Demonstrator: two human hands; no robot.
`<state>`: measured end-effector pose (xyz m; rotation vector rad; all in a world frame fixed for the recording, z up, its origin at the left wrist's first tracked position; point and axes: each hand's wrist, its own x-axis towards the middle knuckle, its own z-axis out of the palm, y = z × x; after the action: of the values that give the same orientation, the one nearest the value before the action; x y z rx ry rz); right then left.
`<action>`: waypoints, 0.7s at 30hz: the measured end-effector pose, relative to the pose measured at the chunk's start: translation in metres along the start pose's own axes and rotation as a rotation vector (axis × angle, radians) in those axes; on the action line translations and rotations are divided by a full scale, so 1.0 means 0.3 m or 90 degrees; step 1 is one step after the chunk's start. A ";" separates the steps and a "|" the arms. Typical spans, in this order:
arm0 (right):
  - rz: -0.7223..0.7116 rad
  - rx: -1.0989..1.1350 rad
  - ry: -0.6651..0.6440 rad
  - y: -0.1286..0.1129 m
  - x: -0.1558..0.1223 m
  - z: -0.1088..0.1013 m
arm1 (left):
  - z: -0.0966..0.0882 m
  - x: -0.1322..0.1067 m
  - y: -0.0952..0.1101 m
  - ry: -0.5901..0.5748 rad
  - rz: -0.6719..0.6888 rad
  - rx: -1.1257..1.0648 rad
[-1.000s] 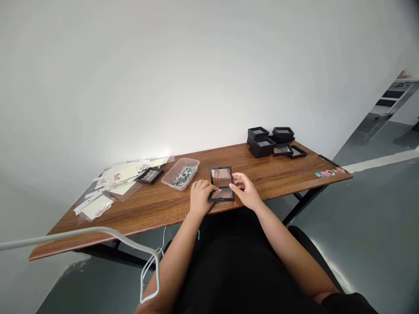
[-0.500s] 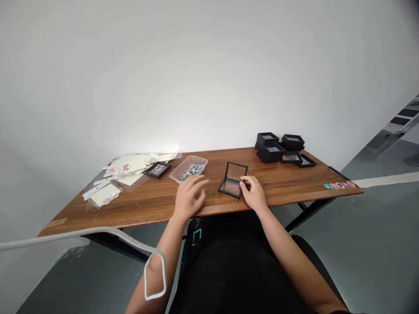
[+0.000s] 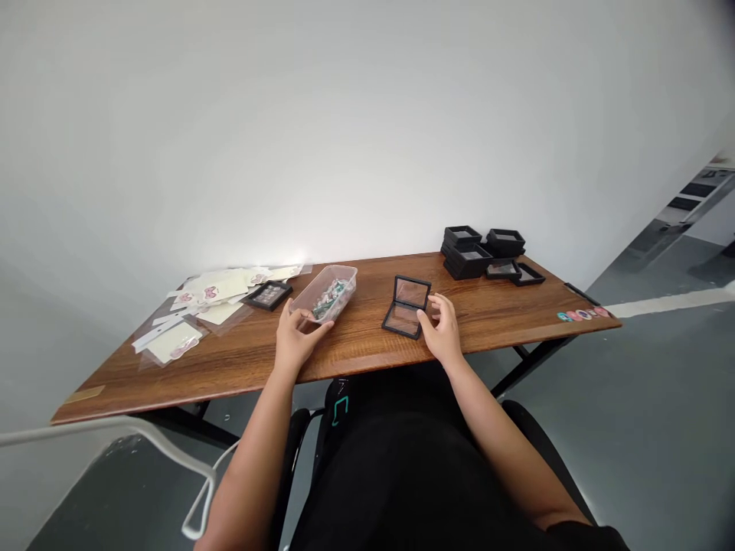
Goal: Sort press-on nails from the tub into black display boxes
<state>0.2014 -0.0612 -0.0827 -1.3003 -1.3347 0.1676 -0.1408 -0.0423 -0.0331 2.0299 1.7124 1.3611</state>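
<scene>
A small black display case (image 3: 405, 307) lies open on the wooden table (image 3: 367, 344), its clear lid standing up at the back. My right hand (image 3: 442, 330) rests just right of it, fingers apart, fingertips at the case's right edge. My left hand (image 3: 297, 337) grips the near end of a clear plastic tub (image 3: 325, 293) holding small green and white pieces. The tub looks tilted, with its near end raised off the table.
Cream cards and clear sleeves (image 3: 200, 310) are scattered at the table's left end, beside a filled black case (image 3: 267, 294). Stacks of black cases (image 3: 479, 251) stand at the back right. Round stickers (image 3: 579, 314) sit on the right edge. A white bar (image 3: 115, 428) crosses the lower left.
My left hand left the open case, moved left and took hold of the plastic tub. The open case turned slightly and now sits by my right hand.
</scene>
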 end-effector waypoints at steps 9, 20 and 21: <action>-0.133 0.168 -0.009 -0.216 -0.025 -0.182 | -0.145 -0.139 0.325 -0.001 0.307 -0.090; -0.361 0.134 -0.280 -0.445 0.089 -0.481 | -0.153 -0.290 0.647 -0.004 0.474 -0.112; -0.371 0.093 -0.318 -0.451 0.087 -0.502 | -0.139 -0.307 0.661 -0.007 0.471 -0.113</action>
<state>0.2494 -0.1788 0.0769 -0.7214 -2.0327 0.1844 -0.0242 -0.2035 0.0667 2.6642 0.7889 1.5884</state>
